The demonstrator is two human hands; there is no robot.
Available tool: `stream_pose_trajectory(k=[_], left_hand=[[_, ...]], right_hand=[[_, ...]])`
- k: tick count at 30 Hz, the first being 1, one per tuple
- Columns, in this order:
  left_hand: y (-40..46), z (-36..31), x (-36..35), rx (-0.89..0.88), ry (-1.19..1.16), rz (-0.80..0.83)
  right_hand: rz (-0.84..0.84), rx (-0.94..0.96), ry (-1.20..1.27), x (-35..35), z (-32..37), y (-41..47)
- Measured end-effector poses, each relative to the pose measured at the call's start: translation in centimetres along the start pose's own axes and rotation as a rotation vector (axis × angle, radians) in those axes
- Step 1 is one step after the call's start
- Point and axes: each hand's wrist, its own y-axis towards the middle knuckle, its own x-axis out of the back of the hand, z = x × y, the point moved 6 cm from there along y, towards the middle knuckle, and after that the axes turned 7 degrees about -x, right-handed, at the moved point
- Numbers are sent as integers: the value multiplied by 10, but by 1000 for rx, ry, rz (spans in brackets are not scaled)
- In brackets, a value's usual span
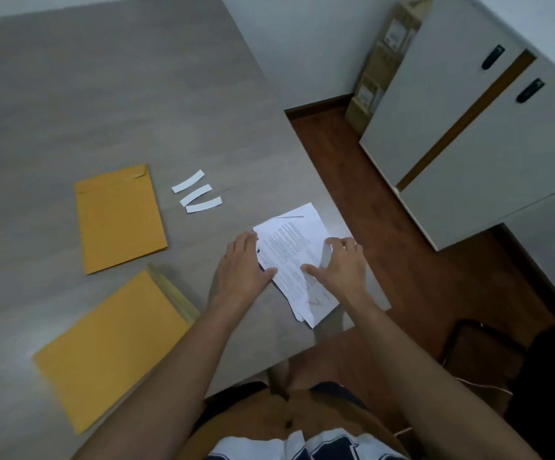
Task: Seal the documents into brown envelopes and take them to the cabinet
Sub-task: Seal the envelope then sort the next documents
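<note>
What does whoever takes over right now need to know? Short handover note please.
Left hand: open, flat on the left edge of the documents.
Right hand: open, fingers on their right side, squaring the loose stack at the table corner.
Near envelope: empty-looking, flap open, front left. Far envelope stack: behind it. Three white strips lie beside it.
Done: nothing visibly sealed.
Left: insert documents, seal, carry to the cabinet on the right.

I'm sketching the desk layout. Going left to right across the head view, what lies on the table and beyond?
Near envelope → far envelope → three white strips → document pile under both hands → white cabinet.
</note>
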Motion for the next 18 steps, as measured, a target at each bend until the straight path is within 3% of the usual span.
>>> stream_pose_trajectory(k=[7,18], left_hand=[[48,-16,-10,1,187,125],[68,-22,-11,45,194,198]], right_hand=[[-25,-9,-6,-4,-2,2],[-16,-11,-1,-3,0,5]])
